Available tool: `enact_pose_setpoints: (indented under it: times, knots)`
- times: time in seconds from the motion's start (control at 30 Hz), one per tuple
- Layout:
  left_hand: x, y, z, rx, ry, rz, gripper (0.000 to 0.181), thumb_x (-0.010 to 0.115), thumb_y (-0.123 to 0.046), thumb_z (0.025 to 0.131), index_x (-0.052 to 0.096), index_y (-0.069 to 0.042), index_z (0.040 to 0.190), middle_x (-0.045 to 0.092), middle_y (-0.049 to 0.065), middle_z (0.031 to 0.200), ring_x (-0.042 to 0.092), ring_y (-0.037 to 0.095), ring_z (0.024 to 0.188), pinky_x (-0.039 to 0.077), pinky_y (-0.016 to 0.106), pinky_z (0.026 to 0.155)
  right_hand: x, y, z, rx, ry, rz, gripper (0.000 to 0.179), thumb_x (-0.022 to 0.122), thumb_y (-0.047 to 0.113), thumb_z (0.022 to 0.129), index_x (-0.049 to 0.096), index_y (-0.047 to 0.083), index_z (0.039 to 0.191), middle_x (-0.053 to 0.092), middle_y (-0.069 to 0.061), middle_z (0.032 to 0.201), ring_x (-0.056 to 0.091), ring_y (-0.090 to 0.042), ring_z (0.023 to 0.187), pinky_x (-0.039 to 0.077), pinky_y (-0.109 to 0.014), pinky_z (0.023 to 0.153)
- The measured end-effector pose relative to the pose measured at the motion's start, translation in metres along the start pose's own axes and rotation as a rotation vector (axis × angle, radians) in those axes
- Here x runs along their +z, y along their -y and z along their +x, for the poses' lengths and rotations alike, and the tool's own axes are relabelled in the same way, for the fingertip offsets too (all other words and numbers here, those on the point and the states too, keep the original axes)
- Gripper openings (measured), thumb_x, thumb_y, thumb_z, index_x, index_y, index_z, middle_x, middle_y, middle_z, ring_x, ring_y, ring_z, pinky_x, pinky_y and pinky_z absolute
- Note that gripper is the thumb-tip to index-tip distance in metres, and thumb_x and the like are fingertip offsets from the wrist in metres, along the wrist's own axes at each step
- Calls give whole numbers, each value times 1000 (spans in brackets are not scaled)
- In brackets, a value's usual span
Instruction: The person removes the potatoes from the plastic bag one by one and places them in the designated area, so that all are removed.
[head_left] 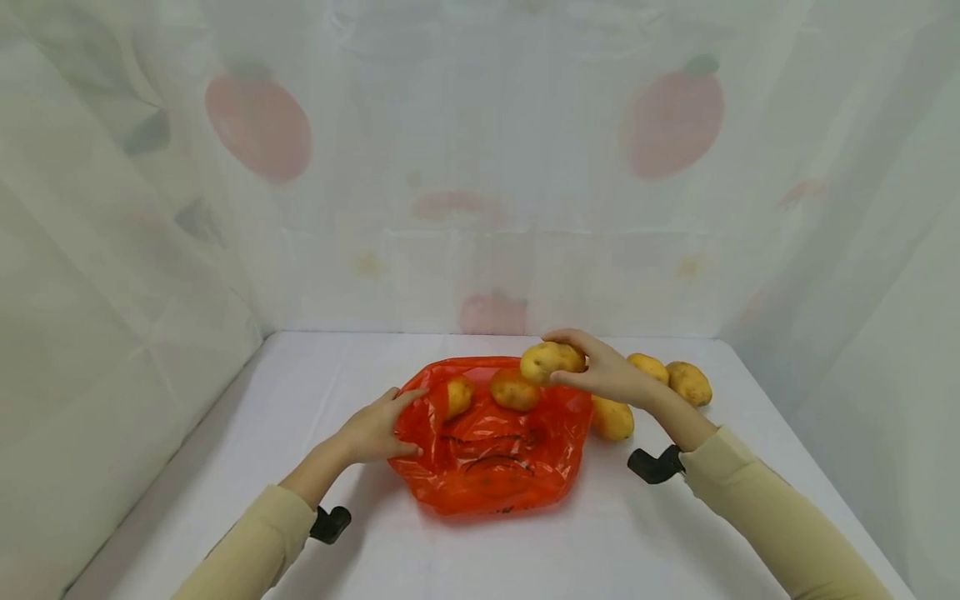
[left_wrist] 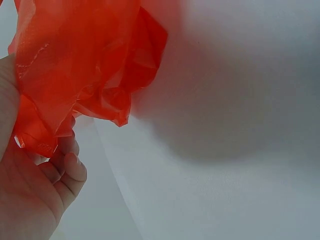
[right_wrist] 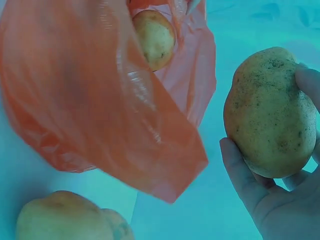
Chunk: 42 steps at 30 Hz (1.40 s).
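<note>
Left hand (head_left: 372,431): gripped the left edge of the red bag (head_left: 495,493) with curled fingers.
Right hand (head_left: 606,367): held a potato (head_left: 550,362), half closed around it, near the bag's mouth.
Red bag: lay on the worktop (head_left: 480,558), gaping.
Bagged potatoes (head_left: 514,392): showed inside, two in number.
Loose potatoes (head_left: 690,383): rested right of the bag, three in view.

Both arms (head_left: 765,508) stretched forward; left hand (head_left: 373,429) gripping, lower; right hand (head_left: 606,368) raised, fingers curled.

head: high, forward-down, farther | left wrist: close | right wrist: close | all share red bag (head_left: 491,450)
</note>
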<state>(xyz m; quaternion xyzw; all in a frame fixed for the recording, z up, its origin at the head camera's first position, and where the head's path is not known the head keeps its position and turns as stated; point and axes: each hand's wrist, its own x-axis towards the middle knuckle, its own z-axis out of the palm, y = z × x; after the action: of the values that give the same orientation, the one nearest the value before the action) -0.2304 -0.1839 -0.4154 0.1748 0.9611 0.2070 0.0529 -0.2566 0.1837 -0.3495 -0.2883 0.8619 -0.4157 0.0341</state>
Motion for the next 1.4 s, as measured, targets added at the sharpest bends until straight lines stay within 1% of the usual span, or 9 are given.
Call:
enact_pose_setpoints:
  times: [0.13, 0.37, 0.57, 0.67, 0.8, 0.9, 1.07, 1.23, 1.4]
  knots:
    - [0, 0, -1, 0, 0, -4, 86, 81, -33, 67, 37, -24, 141, 33, 26, 140, 48, 42, 117, 44, 57, 89, -3, -10, -11, 42, -35, 18, 56, 66, 42, 82, 42, 31, 132, 43, 4, 135, 44, -21, 121, 36, -49, 101]
    - [-1, -1, -1, 15, -2, -4, 86, 81, -33, 67, 38, -22, 140, 35, 24, 138, 52, 39, 112, 45, 56, 87, -7, -17, -31, 116, -73, 58, 58, 65, 41, 83, 39, 30, 134, 40, -1, 138, 41, -25, 123, 36, -51, 100]
    - [-1, 2, -3, 12, -6, 10, 87, 81, -34, 67, 37, -23, 141, 38, 22, 136, 54, 37, 107, 46, 55, 86, -8, -28, -40, 162, -115, 92, 60, 65, 43, 83, 38, 30, 135, 37, -3, 141, 35, -27, 129, 34, -54, 101]
    - [-1, 2, -3, 13, -7, 12, 87, 81, -34, 67, 37, -23, 141, 37, 23, 136, 54, 38, 107, 46, 55, 86, -9, -35, -45, 162, -151, 117, 61, 64, 41, 84, 37, 26, 137, 36, -5, 143, 36, -28, 128, 36, -53, 100]
    - [-2, 1, -4, 15, -7, 7, 87, 81, -34, 67, 37, -22, 141, 37, 24, 136, 54, 38, 107, 46, 56, 85, -10, -46, -51, 167, -207, 128, 61, 63, 38, 86, 36, 21, 138, 36, -7, 142, 42, -29, 122, 40, -50, 96]
    - [-2, 1, -4, 13, -7, 6, 87, 81, -33, 67, 37, -21, 141, 39, 23, 135, 54, 37, 107, 47, 55, 85, -10, -53, -57, 205, -240, 148, 62, 61, 38, 87, 33, 21, 140, 35, -9, 142, 42, -29, 120, 41, -49, 95]
    - [-2, 0, -5, 14, -9, 11, 86, 81, -33, 67, 37, -22, 141, 37, 24, 136, 52, 39, 110, 46, 55, 86, -10, -62, -67, 264, -289, 190, 65, 58, 39, 89, 27, 18, 143, 35, -15, 139, 40, -31, 120, 39, -48, 97]
    - [-2, 1, -4, 23, -14, 13, 86, 81, -34, 67, 37, -21, 141, 39, 23, 135, 54, 38, 107, 46, 55, 85, -11, -72, -76, 303, -340, 168, 67, 57, 40, 89, 26, 16, 143, 32, -15, 140, 37, -31, 121, 37, -47, 98]
    - [-2, 0, -4, 15, -8, 13, 86, 81, -34, 67, 37, -22, 141, 37, 24, 136, 53, 39, 110, 46, 56, 87, -12, -83, -85, 338, -370, 161, 69, 57, 41, 89, 25, 13, 144, 30, -19, 141, 34, -35, 124, 33, -51, 100]
